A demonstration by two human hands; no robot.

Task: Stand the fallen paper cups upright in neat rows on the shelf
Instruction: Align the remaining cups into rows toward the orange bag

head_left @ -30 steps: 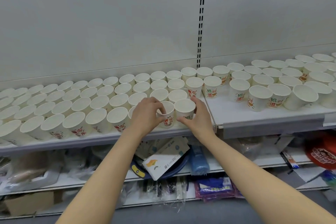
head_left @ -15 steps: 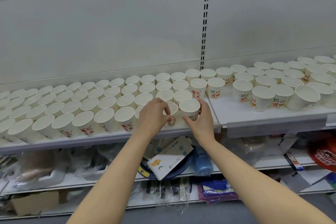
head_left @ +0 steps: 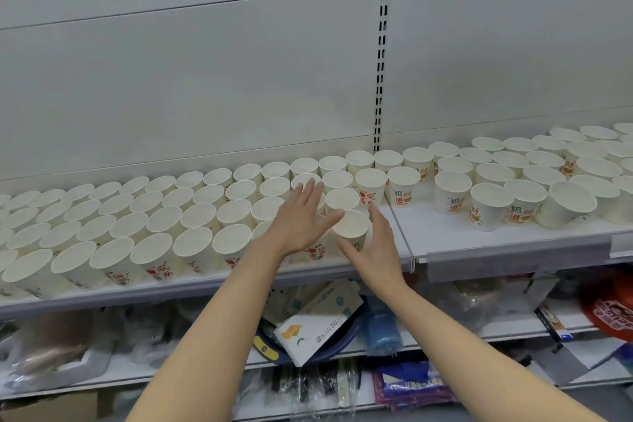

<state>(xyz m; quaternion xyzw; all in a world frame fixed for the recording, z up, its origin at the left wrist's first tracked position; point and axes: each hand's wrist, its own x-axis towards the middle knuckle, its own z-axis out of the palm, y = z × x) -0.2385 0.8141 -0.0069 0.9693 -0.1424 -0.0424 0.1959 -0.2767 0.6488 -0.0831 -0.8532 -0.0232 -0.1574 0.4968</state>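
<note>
Several white paper cups with red print stand upright in rows on the white shelf (head_left: 445,240). The front cup (head_left: 351,226) at the right end of the left block stands between my hands. My left hand (head_left: 301,219) hovers with fingers straight over the cups to its left, hiding one cup. My right hand (head_left: 375,247) is flat, fingers straight, beside the front cup's right wall. One cup (head_left: 568,204) on the right section leans tilted against its neighbours.
A bare strip of shelf lies in front of the right group of cups (head_left: 489,205). A slotted upright (head_left: 382,44) splits the grey back panel. The lower shelf holds a paper box (head_left: 315,332), a blue pack (head_left: 380,329) and plastic bags.
Both hands let go of the two front cups and opened flat; the left lifted above the cups, the right drew back slightly. The camera shifted left.
</note>
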